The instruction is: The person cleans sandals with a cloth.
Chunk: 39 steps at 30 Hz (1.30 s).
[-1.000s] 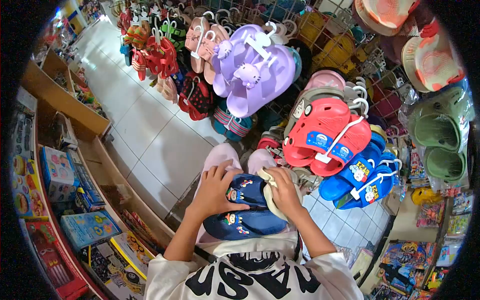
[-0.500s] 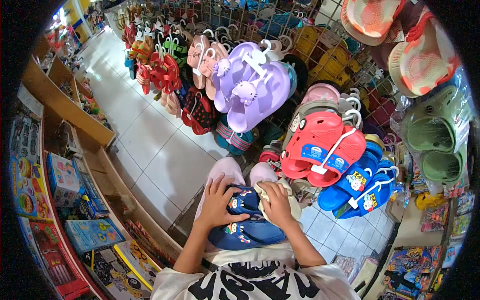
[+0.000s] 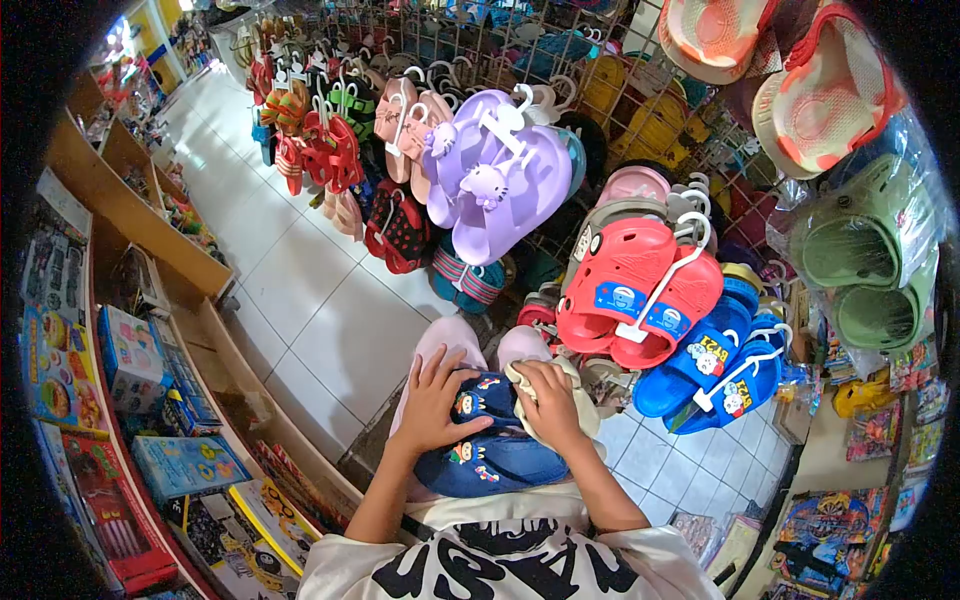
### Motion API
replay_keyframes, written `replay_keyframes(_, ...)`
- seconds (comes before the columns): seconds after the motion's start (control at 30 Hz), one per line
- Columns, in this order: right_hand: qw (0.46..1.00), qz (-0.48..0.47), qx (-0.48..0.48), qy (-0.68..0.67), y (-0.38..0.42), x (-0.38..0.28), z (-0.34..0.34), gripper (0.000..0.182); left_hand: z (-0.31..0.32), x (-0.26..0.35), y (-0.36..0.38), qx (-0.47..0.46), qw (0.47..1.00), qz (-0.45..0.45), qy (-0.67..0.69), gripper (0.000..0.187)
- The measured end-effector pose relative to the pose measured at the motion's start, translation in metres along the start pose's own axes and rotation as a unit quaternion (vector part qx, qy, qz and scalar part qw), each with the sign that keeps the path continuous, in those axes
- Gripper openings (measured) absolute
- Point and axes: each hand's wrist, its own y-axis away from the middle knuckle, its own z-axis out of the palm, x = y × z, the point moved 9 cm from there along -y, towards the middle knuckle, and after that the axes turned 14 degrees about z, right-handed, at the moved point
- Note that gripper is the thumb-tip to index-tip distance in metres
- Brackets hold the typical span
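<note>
- Below the red clogs (image 3: 640, 292) on the wire rack (image 3: 640, 100), I see both hands working on a pair of navy sandals (image 3: 495, 440) held against the lap.
- My left hand (image 3: 432, 402) lies flat on the near side of the navy sandals, fingers spread over the top strap and thumb hooked toward the cartoon charms; it presses down on the pair rather than closing round it.
- My right hand (image 3: 550, 400) is bunched around a cream cloth (image 3: 580, 395) and pushes it against the far edge of the navy sandals; the fingers are curled tight on the cloth.
- I cannot tell for sure whether the cloth is a loose rag or part of a bag, since the hand covers most of it.
- Just right of the red clogs hang blue clogs (image 3: 715, 370) on a white hanger, touching them.
- Up and left of the red clogs hang lilac slippers (image 3: 495, 175) with cat figures.
- Far right of the red clogs sit green clogs (image 3: 870, 270) in clear wrap.
- Well left of the red clogs, across the white tile floor (image 3: 300, 270), wooden shelves (image 3: 130, 215) hold boxed toys (image 3: 125, 355).
- At the bottom edge shows a white shirt (image 3: 510, 560) with black lettering.
</note>
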Motion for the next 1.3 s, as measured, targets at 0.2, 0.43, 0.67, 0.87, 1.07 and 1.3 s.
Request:
replay_keyframes(0.2,0.999,-0.024,0.016,-0.027,0.0,-0.006,-0.012,0.046,0.001,0.0,0.001,0.005,1.0,0.007,-0.009,0.063)
replay_keyframes(0.43,0.994,-0.037,-0.072,0.069,0.0,-0.015,0.006,0.053,0.001,-0.003,0.003,0.01,1.0,-0.005,-0.001,0.061)
replay_keyframes(0.67,0.997,-0.011,-0.069,0.021,-0.001,-0.011,0.005,0.05,0.001,-0.004,0.003,0.018,1.0,0.002,0.007,0.061)
replay_keyframes(0.87,0.998,-0.006,-0.059,0.017,0.0,-0.011,0.001,0.05,0.003,-0.004,0.003,0.016,1.0,0.001,-0.008,0.061)
replay_keyframes(1.07,0.998,-0.006,-0.059,0.023,0.0,-0.012,0.0,0.049,0.003,-0.006,0.003,0.021,1.0,-0.009,0.0,0.063)
replay_keyframes(1.3,0.999,-0.023,-0.042,0.018,0.004,-0.015,-0.005,0.045,-0.003,0.0,0.0,0.038,0.999,-0.001,0.016,0.056)
